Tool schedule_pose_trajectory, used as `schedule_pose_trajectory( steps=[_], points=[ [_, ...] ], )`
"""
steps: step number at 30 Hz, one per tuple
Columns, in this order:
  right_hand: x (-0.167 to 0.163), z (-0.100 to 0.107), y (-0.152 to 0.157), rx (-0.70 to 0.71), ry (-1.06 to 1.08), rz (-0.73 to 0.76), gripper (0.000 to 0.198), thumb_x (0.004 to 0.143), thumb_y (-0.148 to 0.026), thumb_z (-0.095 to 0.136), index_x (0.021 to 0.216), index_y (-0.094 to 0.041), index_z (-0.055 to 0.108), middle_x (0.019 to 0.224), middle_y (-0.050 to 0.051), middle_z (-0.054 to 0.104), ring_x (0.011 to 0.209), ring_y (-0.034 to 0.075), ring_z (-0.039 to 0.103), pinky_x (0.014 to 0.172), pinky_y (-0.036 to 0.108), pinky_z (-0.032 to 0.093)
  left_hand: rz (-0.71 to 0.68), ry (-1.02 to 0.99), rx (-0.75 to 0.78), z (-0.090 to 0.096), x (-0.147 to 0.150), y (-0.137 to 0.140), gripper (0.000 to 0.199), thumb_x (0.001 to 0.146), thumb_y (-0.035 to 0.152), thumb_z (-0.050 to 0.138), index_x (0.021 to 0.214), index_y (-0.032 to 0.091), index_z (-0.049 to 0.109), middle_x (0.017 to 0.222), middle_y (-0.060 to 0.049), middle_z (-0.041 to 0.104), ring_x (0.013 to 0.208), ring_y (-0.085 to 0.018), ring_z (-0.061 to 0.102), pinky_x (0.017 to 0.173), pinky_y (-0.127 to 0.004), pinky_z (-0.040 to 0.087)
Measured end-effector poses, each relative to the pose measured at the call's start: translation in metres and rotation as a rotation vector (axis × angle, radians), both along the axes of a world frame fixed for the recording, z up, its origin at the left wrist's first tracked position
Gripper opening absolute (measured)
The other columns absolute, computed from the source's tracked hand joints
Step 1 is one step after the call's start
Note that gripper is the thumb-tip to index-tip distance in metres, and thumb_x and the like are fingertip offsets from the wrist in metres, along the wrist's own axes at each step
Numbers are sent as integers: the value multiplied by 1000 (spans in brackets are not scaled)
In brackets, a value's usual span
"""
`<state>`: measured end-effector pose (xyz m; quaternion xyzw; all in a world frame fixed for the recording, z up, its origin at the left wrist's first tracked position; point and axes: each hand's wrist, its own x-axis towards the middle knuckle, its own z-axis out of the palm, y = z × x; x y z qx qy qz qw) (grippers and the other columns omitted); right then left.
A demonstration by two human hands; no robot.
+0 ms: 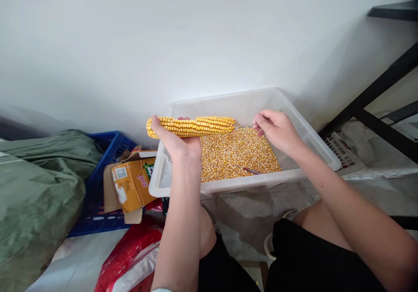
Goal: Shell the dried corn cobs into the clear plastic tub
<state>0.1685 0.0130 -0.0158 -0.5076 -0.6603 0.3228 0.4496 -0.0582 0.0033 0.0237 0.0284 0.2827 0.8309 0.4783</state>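
A yellow ear of corn [204, 127] lies level in my left hand [179, 146], the thumb over its near end and the fingers behind it. Its right end points toward my right hand [277, 128], which is a short gap away with thumb and fingers drawn together. What those fingers hold, if anything, is too small to make out. Below both hands, loose corn kernels [235, 154] cover much of the floor of a translucent plastic tub [225, 102]. A thin dark reddish stick-like thing [251, 170] lies on the kernels by the near wall.
Left of the tub is a blue plastic crate [98, 220] with a green cover [42, 187] and a torn orange carton [132, 185]. A red bag [130, 252] lies in front. Black metal bars [369, 91] stand at right, and a white wall [196, 35] rises behind.
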Motion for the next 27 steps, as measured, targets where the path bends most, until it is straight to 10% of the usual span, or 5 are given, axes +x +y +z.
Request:
schedule_pose_trajectory(
  steps=[9,19,27],
  points=[
    [-24,-2,-13,-377,157,289,44,85,-62,61,79,-18,66,85,9,70,76,18,67,64,32,59,-68,11,42,-9,7,2,38,75,57,67,87,26,49,78,-2,49,92,-21,54,82,-35,46],
    [-2,4,0,-86,223,27,41,90,-55,58,69,-20,66,67,4,67,59,13,60,58,30,52,-53,9,-43,-3,-2,2,35,78,57,61,87,26,46,76,-1,48,77,-17,53,75,-34,48],
    [-17,5,-11,-257,180,193,26,77,-45,76,89,-22,79,88,6,76,80,19,70,73,36,59,-67,45,-52,-9,6,3,39,74,57,66,90,26,48,78,-2,51,75,-17,54,73,-31,49]
  ],
)
